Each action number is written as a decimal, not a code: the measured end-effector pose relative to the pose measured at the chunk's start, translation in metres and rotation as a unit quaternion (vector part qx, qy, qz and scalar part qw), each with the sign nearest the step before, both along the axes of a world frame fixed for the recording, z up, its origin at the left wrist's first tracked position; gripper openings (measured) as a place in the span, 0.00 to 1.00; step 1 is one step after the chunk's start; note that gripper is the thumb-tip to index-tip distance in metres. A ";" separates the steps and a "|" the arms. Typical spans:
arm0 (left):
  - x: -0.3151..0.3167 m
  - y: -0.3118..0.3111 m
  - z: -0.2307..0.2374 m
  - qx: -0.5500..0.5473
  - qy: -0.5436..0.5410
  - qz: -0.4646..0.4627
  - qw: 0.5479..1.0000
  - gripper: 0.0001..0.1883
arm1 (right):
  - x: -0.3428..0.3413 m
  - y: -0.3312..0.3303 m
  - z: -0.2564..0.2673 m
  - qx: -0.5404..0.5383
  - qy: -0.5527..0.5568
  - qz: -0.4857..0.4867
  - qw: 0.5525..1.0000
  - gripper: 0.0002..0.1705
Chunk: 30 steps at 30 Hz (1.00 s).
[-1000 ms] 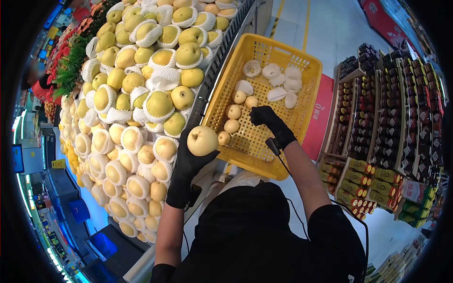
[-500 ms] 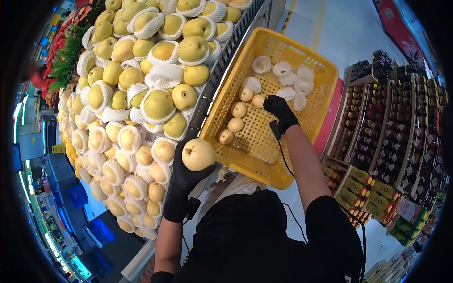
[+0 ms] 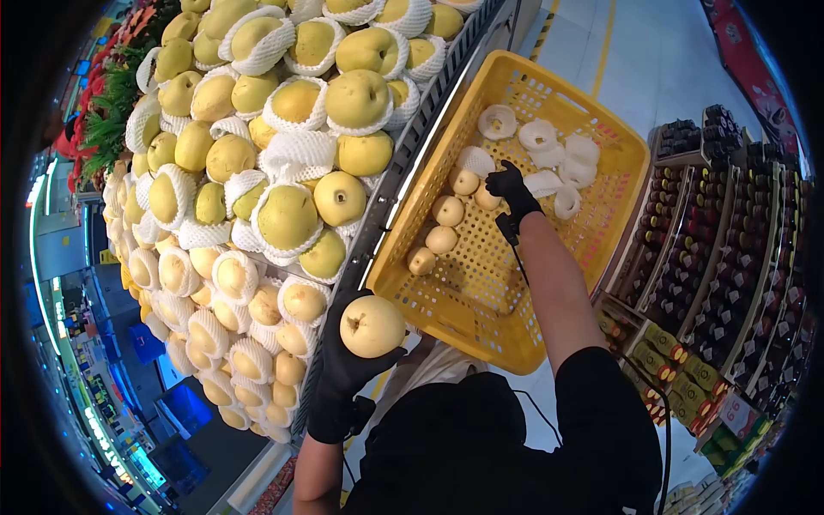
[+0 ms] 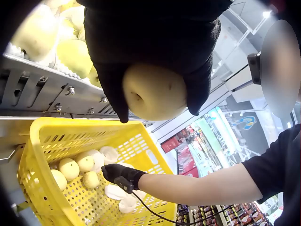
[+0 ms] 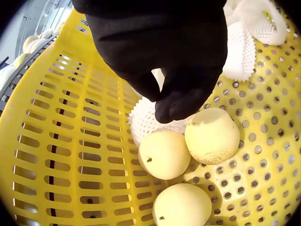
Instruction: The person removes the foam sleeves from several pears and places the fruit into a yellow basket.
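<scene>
In the head view, a pile of pears (image 3: 287, 217) fills ten o'clock; a yellow basket (image 3: 481, 273) sits at two. At seven, the left hand (image 3: 342, 367) curls round a bare pear (image 3: 372, 326). Inside the basket, the right hand (image 3: 513, 190) bunches its fingertips; whether they pinch the foam net (image 3: 475, 160) beyond, I cannot tell. Five loose pears (image 3: 447, 210) lie near the basket's nine-o'clock wall.

Yellow basket (image 3: 459, 329) with round fruits (image 3: 447, 210) and white foam sleeves (image 3: 580, 163)

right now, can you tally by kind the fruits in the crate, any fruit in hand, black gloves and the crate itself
Fruits in the crate: 5
Fruit in the left hand: 1
Black gloves: 2
Crate: 1
Total: 9
</scene>
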<state>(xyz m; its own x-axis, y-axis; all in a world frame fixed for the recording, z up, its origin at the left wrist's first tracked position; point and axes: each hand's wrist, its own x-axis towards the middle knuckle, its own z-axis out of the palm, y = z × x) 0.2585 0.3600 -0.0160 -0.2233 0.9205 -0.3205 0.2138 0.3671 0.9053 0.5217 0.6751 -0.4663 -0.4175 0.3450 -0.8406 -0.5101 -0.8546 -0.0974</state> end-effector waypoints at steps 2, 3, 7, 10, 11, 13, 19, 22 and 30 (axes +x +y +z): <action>-0.001 0.002 0.000 -0.010 0.004 0.000 1.000 0.44 | -0.004 0.000 -0.010 0.016 0.023 -0.018 0.999 0.19; -0.002 0.002 -0.001 -0.015 0.006 0.000 1.000 0.44 | -0.007 0.000 -0.011 0.038 0.010 -0.020 0.999 0.21; -0.007 -0.001 -0.010 -0.005 -0.001 -0.008 1.000 0.44 | -0.031 -0.013 0.014 0.193 -0.205 0.028 0.959 0.32; -0.007 0.000 -0.007 -0.003 -0.005 -0.014 1.000 0.44 | -0.028 -0.011 0.001 0.180 -0.157 0.044 0.970 0.34; -0.008 -0.002 -0.009 0.000 -0.004 -0.012 1.000 0.44 | -0.026 -0.009 -0.009 0.172 -0.135 0.041 0.975 0.33; -0.008 -0.004 -0.009 0.006 0.005 -0.010 1.000 0.44 | -0.025 -0.009 -0.014 0.165 -0.118 0.032 0.979 0.32; -0.008 -0.012 -0.003 0.020 0.011 -0.017 1.000 0.44 | -0.017 -0.020 0.008 0.175 -0.085 -0.042 0.980 0.26; -0.012 -0.019 0.004 0.019 0.035 -0.043 0.998 0.46 | 0.001 -0.027 0.029 0.119 0.105 -0.068 0.985 0.13; -0.028 -0.056 0.009 0.081 0.032 0.028 0.996 0.43 | -0.006 -0.082 0.144 0.371 -0.199 0.026 0.907 0.19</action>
